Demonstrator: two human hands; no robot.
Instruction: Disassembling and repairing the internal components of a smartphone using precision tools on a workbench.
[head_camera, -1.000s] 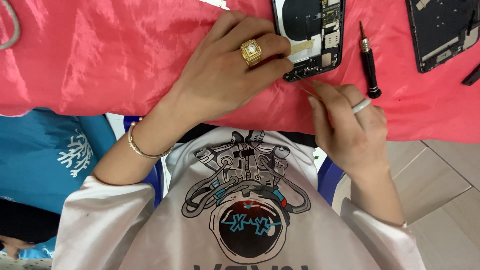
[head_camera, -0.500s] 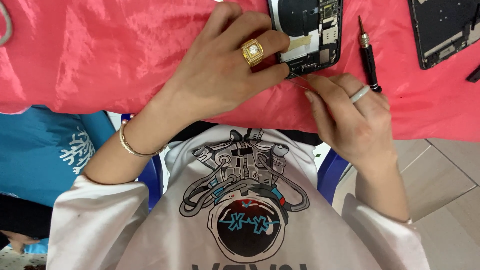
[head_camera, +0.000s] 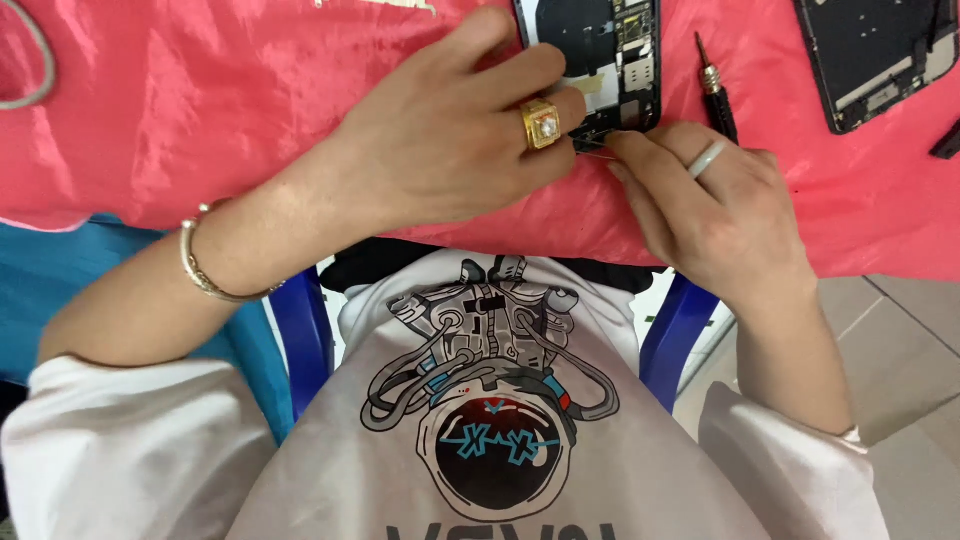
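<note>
Both hands at the opened phone (head_camera: 600, 60) on the red-covered table (head_camera: 250, 100): my left hand (head_camera: 450, 150) curled, pinning its lower edge, my right hand (head_camera: 700, 210) pinching a thin tool (head_camera: 597, 154) against it.

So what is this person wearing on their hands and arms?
The left hand has a chunky gold ring with a pale stone, and a thin metal bracelet sits at that wrist. The right hand wears a plain pale band. Both arms are bare up to loose white sleeves.
</note>
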